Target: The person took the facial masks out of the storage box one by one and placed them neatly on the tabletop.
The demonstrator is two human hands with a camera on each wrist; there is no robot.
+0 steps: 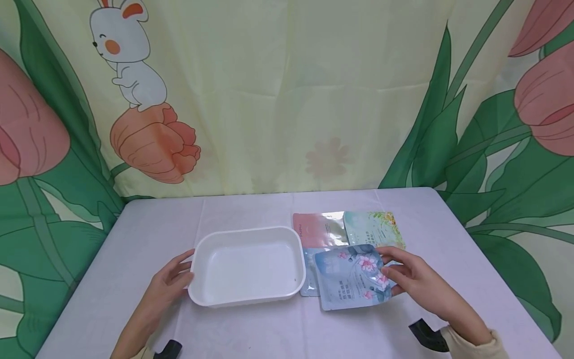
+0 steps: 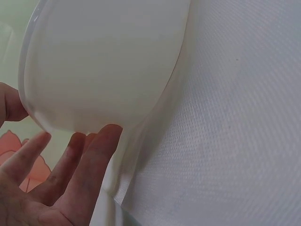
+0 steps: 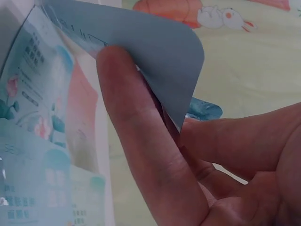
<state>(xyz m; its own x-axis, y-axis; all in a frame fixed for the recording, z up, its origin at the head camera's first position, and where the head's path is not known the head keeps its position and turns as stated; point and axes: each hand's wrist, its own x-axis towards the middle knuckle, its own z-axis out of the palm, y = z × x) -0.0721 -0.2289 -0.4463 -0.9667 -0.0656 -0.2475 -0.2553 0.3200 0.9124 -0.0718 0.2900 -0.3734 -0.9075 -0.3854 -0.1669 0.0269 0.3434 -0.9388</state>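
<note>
A white rectangular tray (image 1: 248,269) stands on the table, its inside bare. My left hand (image 1: 169,275) touches its left end with fingertips and thumb; the left wrist view shows fairly straight fingers (image 2: 89,174) against the tray's outer wall (image 2: 103,70). To the right of the tray, my right hand (image 1: 414,279) pinches a blue flowered sheet mask packet (image 1: 350,279) by its right edge. In the right wrist view, one finger (image 3: 136,127) lies along one face of that packet (image 3: 160,47). Another blue packet (image 1: 309,274) lies partly hidden beneath it.
Behind the held packet lie a pink and silver packet (image 1: 320,229) and a pale green packet (image 1: 369,227). A white cloth covers the table (image 1: 251,334). A printed curtain (image 1: 269,99) hangs behind the table's far edge.
</note>
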